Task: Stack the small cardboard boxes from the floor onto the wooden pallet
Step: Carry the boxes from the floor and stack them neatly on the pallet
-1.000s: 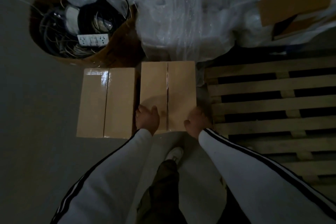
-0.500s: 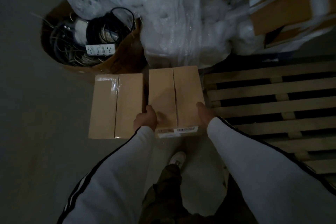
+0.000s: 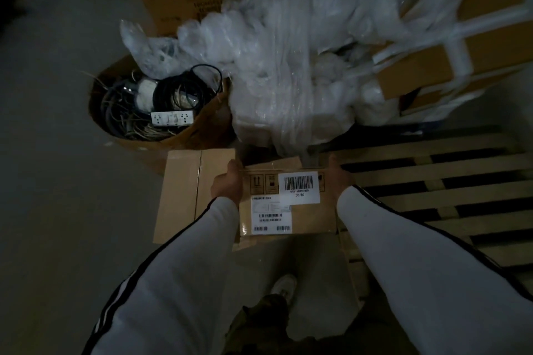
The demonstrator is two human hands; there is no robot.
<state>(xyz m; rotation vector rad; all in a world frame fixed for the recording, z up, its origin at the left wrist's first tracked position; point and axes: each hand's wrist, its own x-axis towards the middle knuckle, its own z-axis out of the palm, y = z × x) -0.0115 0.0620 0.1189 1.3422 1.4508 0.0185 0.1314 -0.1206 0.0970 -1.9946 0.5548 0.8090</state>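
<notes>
Slatted wooden pallet [image 3: 418, 197] lies directly right of both hands. Right hand [image 3: 336, 179] is nearer, close to its left edge; left hand [image 3: 227, 186] is farther. Small brown cardboard box [image 3: 311, 216] is held up off the grey floor [image 3: 57, 210] between the hands, long axis left-right. One hand grips each short end, fingers wrapped round the far edge. Box is tilted so a labelled face points at the camera: white barcode sticker, second white shipping label, printed handling symbols. Corners look square, no dents visible. Likely next: short carry rightward, right hand leading. Second plain brown cardboard box [image 3: 184, 196] sits on the floor just left of the left hand, taped seam up.
</notes>
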